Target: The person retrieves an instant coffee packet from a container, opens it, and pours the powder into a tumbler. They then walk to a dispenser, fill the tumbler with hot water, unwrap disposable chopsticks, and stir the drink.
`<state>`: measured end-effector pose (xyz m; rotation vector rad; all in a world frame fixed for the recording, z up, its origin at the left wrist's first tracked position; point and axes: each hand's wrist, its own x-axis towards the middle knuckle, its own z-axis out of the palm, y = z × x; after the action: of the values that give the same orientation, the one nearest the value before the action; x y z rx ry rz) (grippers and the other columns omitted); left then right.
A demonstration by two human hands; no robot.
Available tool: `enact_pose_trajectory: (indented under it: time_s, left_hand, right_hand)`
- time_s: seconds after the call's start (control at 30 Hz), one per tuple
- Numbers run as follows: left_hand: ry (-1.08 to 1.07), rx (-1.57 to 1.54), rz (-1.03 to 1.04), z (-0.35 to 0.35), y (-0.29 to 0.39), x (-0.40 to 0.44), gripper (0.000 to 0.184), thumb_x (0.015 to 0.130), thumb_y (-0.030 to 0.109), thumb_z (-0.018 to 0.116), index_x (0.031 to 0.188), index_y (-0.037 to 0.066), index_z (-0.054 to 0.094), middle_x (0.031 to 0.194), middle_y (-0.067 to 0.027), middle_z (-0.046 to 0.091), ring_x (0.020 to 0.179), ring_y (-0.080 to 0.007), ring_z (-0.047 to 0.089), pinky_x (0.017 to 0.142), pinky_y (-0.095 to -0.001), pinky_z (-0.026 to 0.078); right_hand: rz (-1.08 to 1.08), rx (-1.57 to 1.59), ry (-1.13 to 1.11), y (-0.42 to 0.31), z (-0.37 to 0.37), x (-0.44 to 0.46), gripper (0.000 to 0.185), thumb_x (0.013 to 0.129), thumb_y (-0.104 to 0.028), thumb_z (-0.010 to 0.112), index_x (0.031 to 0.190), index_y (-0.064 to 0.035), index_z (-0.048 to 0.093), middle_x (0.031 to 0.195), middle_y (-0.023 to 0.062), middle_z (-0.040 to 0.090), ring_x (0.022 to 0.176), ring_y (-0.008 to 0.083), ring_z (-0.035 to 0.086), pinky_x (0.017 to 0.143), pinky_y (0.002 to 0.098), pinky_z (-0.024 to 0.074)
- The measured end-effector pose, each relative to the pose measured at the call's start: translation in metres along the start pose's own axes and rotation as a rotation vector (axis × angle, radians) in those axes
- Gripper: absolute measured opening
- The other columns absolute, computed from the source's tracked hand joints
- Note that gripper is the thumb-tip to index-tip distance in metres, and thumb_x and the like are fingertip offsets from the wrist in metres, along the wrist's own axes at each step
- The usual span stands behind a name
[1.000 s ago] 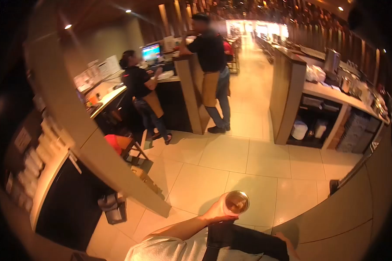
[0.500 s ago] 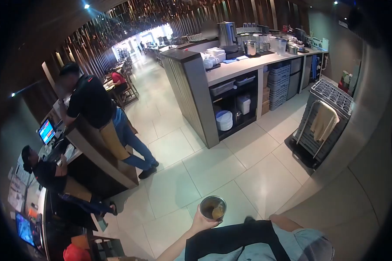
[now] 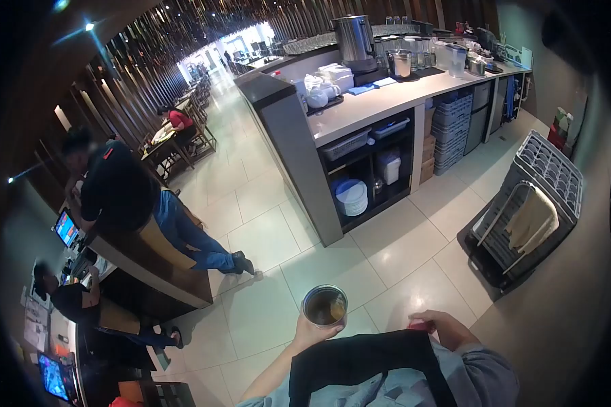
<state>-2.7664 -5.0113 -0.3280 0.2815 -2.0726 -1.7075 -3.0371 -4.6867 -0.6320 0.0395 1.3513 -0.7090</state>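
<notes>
My left hand [image 3: 313,334] is wrapped round a round metal-rimmed cup [image 3: 324,306], held upright in front of my apron. Inside the cup is a dark brown liquid with a pale yellowish piece at its right side. On the other side of my body, my right hand [image 3: 438,321] is closed on a small red object [image 3: 421,325], mostly covered by the fingers, so its kind is unclear. A black apron [image 3: 363,356] lies over my grey clothing below both hands.
A counter [image 3: 380,102] ahead carries a steel urn [image 3: 354,42], white teapots [image 3: 319,89] and pitchers. A wheeled rack trolley [image 3: 523,210] with a cloth stands right. Left, one person [image 3: 119,186] leans on a partition; another [image 3: 75,305] stands by screens.
My right hand has come into view with the red object. The counter and trolley look nearer. My left hand still holds the cup, slightly further left and higher in view.
</notes>
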Motion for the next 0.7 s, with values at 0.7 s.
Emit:
enact_pose_trajectory:
  time_s: [0.7]
  left_hand:
    - [-0.308,-0.071,0.067,0.081,-0.125,0.475,0.085,0.059,0.022,0.092,0.129,0.002,0.047,0.122,-0.0117,0.059,0.113,-0.0225,0.057,0.099,-0.0372,0.045]
  right_hand:
    - [-0.617,0.876,0.205,-0.285,-0.179,-0.064,0.055,0.096,-0.06,0.043,0.121,-0.0129,0.056,0.101,0.0108,0.068,0.079,0.0247,0.071,0.061,0.0373,0.0637]
